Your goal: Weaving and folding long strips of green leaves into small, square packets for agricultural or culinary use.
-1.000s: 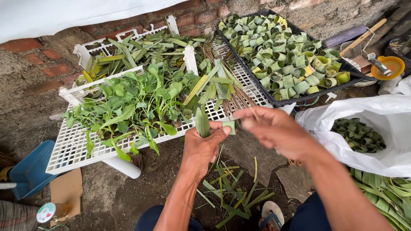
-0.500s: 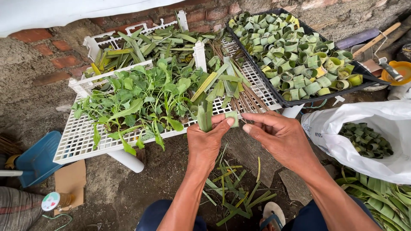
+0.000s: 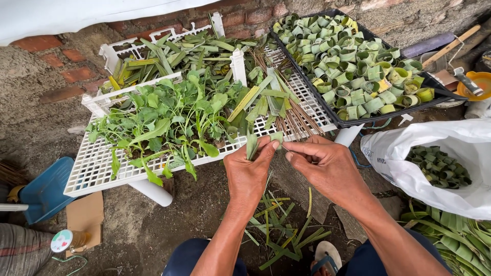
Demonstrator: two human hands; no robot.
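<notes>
My left hand [image 3: 249,173] pinches a green leaf strip [image 3: 252,144] that stands upright between thumb and fingers. Its top end folds over to the right toward my right hand [image 3: 327,166], whose fingertips grip that folded end. Both hands are just in front of a white plastic grid tray [image 3: 102,174] that carries green seedlings [image 3: 163,120], cut leaf strips [image 3: 266,99] and thin brown sticks [image 3: 296,122]. Behind on the right, a black tray [image 3: 340,121] is packed with several rolled leaf cups [image 3: 353,61].
A white plastic bag [image 3: 434,148] at right holds more leaf cups. Long green leaves [image 3: 455,240] lie beneath it. Leaf scraps [image 3: 279,230] litter the ground between my knees. A blue dustpan [image 3: 43,189], cardboard [image 3: 84,217] and a brick wall [image 3: 76,74] are at left; tools and an orange bowl [image 3: 473,84] far right.
My hands came slightly lower and nearer to me. The right fingers have closed on the bent-over top of the strip held by the left hand.
</notes>
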